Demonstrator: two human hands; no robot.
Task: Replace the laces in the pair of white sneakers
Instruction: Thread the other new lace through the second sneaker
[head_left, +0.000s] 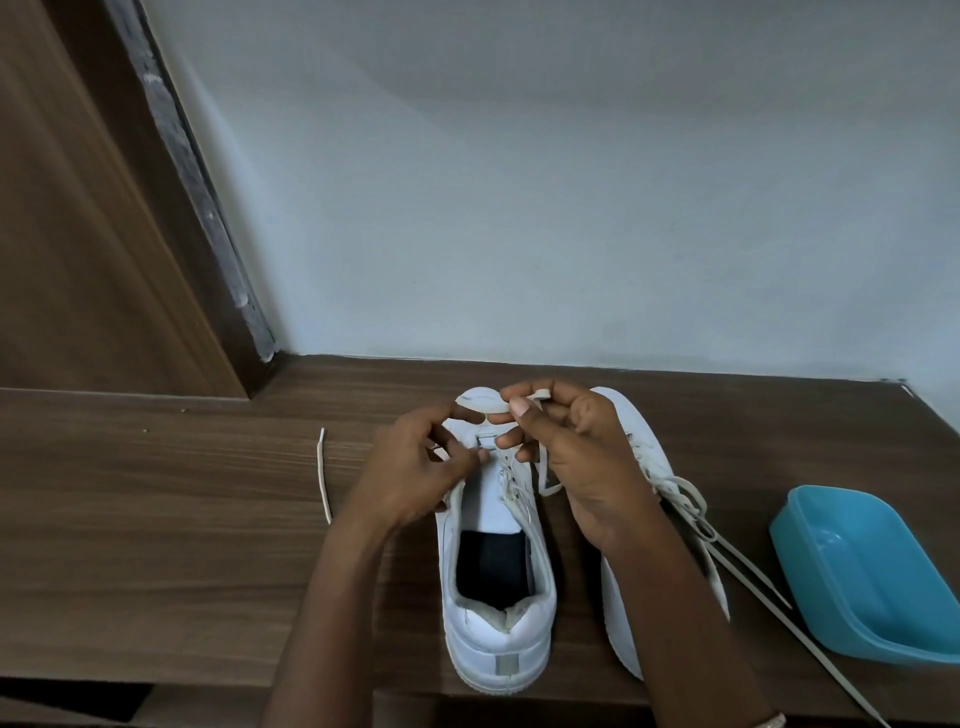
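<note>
Two white sneakers stand side by side on the wooden table, toes toward the wall. The left sneaker (496, 613) has its heel toward me and its tongue exposed. My left hand (415, 467) pinches its upper left edge by the eyelets. My right hand (576, 457) pinches an off-white lace (483, 402) that loops over the toe and hangs down beside the eyelets. The right sneaker (618, 415) is partly hidden behind my right forearm; its lace (748, 566) is threaded and trails loose to the right.
A loose piece of lace (323, 475) lies on the table (156, 545) left of the shoes. A blue plastic tub (878, 571) sits at the right. A grey wall rises behind the table, with a wooden door frame (104, 208) at the left.
</note>
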